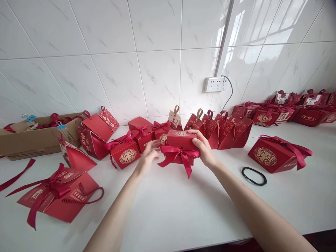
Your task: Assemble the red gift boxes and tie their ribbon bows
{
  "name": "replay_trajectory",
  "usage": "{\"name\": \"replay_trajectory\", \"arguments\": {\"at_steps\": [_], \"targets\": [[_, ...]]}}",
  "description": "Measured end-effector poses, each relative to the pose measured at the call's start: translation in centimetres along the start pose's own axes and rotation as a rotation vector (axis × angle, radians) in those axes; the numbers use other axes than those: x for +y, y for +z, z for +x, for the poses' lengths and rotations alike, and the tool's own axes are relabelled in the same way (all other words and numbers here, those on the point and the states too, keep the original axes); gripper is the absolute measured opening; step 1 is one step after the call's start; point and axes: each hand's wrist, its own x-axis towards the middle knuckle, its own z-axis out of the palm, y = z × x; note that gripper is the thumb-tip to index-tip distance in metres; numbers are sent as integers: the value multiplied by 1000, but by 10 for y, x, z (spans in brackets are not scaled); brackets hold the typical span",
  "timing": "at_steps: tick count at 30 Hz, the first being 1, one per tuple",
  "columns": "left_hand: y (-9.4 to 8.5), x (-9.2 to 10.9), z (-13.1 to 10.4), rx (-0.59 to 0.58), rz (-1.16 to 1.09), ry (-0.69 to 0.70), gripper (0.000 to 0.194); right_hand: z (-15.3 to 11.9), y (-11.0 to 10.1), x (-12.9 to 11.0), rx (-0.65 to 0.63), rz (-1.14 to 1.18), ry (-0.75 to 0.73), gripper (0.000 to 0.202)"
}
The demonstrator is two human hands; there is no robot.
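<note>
A red gift box [181, 139] with a gold emblem and a crimson ribbon bow is held above the white table by my right hand [203, 147], whose fingers wrap its right side and top edge. My left hand [147, 157] is just left of the box, slightly blurred, with fingers apart and a small gap to the bow. Behind the held box is a small red box [162, 134] with a bow. Left of my left hand sits a red box [126, 154] with a gold emblem.
A cardboard box [39, 140] with ribbons and clips stands at left, a large ribboned red bag [70, 199] before it. Several red boxes line the wall. At right lie a ribboned box [270, 155] and a black loop [254, 176]. A socket strip [215, 84] is on the wall.
</note>
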Motion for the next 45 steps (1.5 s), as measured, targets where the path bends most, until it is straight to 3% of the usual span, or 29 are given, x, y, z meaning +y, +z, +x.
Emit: {"name": "replay_trajectory", "arguments": {"at_steps": [2,5,8,11,22,28,32,36,39,45], "targets": [[9,1,-5,-164,-198,82,60,-1,1,0,-33,5,-15,32],[20,3,-12,-286,-209,131,78,-2,3,-1,-55,-8,-28,33],[25,2,-14,-243,-108,149,91,-2,3,-1,-59,-26,-21,34],[26,1,-12,-181,-41,158,90,-2,3,-1,-66,-22,-25,35],[29,4,-15,-249,-99,155,82,-4,10,-3,-82,-18,-9,31],[35,5,-19,-117,-70,115,69,-7,14,-5,-120,-61,42,40],[37,2,-16,-11,-74,119,68,-7,21,-4,22,-85,90,55],[35,-3,-10,171,-53,117,67,-5,21,-4,135,-178,119,47],[31,-5,-7,238,-48,130,63,-4,19,-8,65,-252,151,47],[32,-4,-8,251,-36,82,64,-7,23,-19,-37,-363,120,37]]}}
